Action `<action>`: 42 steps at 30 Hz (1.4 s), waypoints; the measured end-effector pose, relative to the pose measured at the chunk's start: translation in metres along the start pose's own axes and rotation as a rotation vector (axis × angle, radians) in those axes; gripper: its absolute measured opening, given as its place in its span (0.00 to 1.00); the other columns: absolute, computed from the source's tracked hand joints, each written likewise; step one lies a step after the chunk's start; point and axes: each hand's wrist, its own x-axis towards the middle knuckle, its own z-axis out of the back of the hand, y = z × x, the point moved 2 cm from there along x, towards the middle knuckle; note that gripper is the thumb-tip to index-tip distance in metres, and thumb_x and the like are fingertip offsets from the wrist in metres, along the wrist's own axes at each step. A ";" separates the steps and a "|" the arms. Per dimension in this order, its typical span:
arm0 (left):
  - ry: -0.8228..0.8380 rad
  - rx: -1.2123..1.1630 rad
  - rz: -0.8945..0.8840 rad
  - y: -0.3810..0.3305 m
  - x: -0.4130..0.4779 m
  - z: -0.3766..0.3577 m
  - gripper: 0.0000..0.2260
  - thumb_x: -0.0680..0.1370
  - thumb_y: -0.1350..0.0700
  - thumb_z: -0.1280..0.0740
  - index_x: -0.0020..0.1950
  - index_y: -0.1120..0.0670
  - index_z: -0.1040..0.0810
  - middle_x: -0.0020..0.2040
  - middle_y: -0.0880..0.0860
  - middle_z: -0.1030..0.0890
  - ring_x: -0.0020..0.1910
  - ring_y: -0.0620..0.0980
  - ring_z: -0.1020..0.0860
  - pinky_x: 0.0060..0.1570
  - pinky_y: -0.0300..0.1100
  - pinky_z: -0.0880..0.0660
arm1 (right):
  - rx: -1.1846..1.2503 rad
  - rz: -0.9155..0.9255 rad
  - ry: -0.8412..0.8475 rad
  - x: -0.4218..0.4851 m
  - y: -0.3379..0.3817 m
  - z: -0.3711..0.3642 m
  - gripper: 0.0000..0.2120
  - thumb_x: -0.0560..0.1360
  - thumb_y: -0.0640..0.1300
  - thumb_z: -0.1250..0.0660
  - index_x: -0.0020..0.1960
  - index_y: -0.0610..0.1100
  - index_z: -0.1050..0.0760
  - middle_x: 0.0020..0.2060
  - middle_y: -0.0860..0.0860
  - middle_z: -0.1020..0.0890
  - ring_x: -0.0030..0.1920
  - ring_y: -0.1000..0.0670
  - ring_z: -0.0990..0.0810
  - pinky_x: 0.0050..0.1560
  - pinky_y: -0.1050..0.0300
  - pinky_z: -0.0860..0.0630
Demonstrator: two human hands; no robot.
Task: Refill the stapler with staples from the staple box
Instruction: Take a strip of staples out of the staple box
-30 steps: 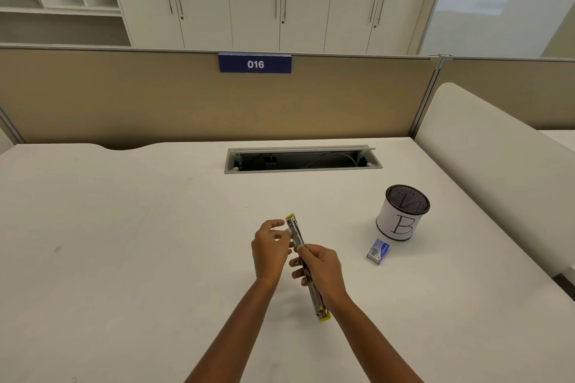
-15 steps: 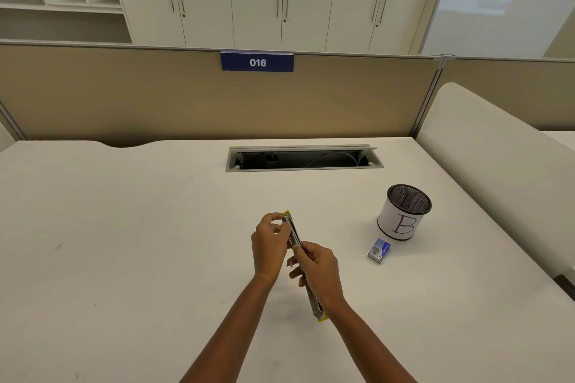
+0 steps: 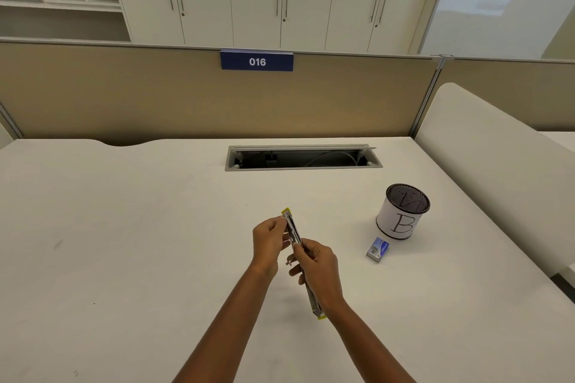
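As I watched from my remote station, the stapler [image 3: 294, 233] was held over the middle of the worktop [image 3: 124, 242], swung open into one long thin strip with a yellow tip at each end. One tip pointed away and the other lay by the right wrist. I could not tell whether that near tip touched the surface.

The left hand [image 3: 269, 241] had its grip pinched on the far part of the metal rail, fingers curled in. The right hand [image 3: 320, 270] had its grip wrapped round the stapler's near half, thumb on top. The two hands were just beside each other.

The staple box [image 3: 378, 249], small and blue, lay on the worktop to the right, well apart from the hands. Just behind it stood a white mesh pen cup [image 3: 403, 211] marked "B". Farther back were an open cable hatch [image 3: 303, 157] and a tan partition [image 3: 124, 96] carrying a blue sign [image 3: 257, 61] reading 016.
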 end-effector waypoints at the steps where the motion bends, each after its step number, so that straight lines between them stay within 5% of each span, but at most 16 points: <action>1: 0.035 -0.024 0.022 -0.001 0.000 0.000 0.13 0.79 0.62 0.41 0.35 0.60 0.26 0.34 0.55 0.25 0.34 0.52 0.25 0.33 0.34 0.25 | 0.000 0.002 -0.008 -0.001 -0.001 0.000 0.09 0.77 0.39 0.40 0.42 0.46 0.23 0.30 0.50 0.20 0.23 0.58 0.22 0.22 0.68 0.30; 4: 0.092 0.015 0.013 -0.002 0.001 0.003 0.14 0.79 0.64 0.41 0.34 0.59 0.27 0.33 0.55 0.25 0.32 0.49 0.25 0.32 0.32 0.24 | -0.021 0.005 -0.025 -0.002 -0.002 0.001 0.09 0.77 0.39 0.39 0.42 0.48 0.23 0.31 0.50 0.20 0.23 0.59 0.22 0.22 0.68 0.30; 14: 0.078 0.237 -0.111 -0.005 0.005 0.004 0.10 0.78 0.65 0.41 0.52 0.64 0.21 0.35 0.52 0.23 0.33 0.45 0.25 0.30 0.26 0.25 | 0.066 -0.061 0.030 0.001 -0.004 0.005 0.09 0.78 0.39 0.40 0.50 0.38 0.22 0.31 0.49 0.20 0.23 0.57 0.22 0.22 0.68 0.29; 22: 0.179 0.032 -0.037 -0.001 -0.002 0.003 0.09 0.78 0.64 0.38 0.55 0.61 0.22 0.40 0.52 0.22 0.41 0.49 0.24 0.41 0.37 0.26 | 0.373 -0.246 0.148 0.004 0.006 0.008 0.12 0.79 0.40 0.42 0.42 0.41 0.22 0.31 0.46 0.18 0.23 0.54 0.22 0.22 0.66 0.30; 28: 0.345 -0.133 0.152 0.007 -0.006 0.003 0.12 0.81 0.56 0.43 0.48 0.57 0.21 0.42 0.52 0.18 0.38 0.45 0.21 0.33 0.36 0.26 | 0.555 -0.376 0.266 0.008 0.005 0.003 0.12 0.79 0.41 0.44 0.43 0.38 0.24 0.29 0.47 0.21 0.26 0.52 0.22 0.26 0.64 0.26; 31: 0.309 -0.089 0.160 0.007 -0.006 0.005 0.12 0.80 0.55 0.43 0.48 0.57 0.21 0.39 0.52 0.19 0.28 0.42 0.21 0.23 0.32 0.29 | 0.498 -0.402 0.281 0.010 0.002 0.002 0.14 0.79 0.42 0.43 0.44 0.37 0.22 0.33 0.46 0.18 0.33 0.50 0.19 0.36 0.61 0.20; 36: 0.134 0.065 0.016 0.010 -0.002 0.009 0.10 0.79 0.59 0.40 0.50 0.63 0.21 0.34 0.54 0.23 0.26 0.44 0.22 0.30 0.34 0.24 | 0.147 -0.308 0.149 0.016 -0.001 0.007 0.14 0.78 0.43 0.39 0.49 0.33 0.21 0.45 0.40 0.18 0.43 0.48 0.20 0.45 0.61 0.23; 40: 0.033 0.254 -0.092 0.007 0.000 0.013 0.09 0.78 0.60 0.38 0.45 0.62 0.20 0.32 0.55 0.22 0.31 0.52 0.21 0.40 0.48 0.23 | 0.306 -0.319 0.046 0.018 0.001 0.007 0.08 0.77 0.38 0.39 0.43 0.38 0.22 0.41 0.43 0.19 0.42 0.47 0.19 0.44 0.62 0.22; 42: 0.054 0.313 -0.126 0.007 -0.001 0.012 0.09 0.77 0.60 0.37 0.44 0.63 0.20 0.32 0.55 0.22 0.27 0.50 0.21 0.35 0.46 0.20 | 0.413 -0.340 0.035 0.019 0.002 0.006 0.07 0.77 0.37 0.39 0.43 0.41 0.24 0.40 0.45 0.19 0.42 0.47 0.19 0.44 0.63 0.22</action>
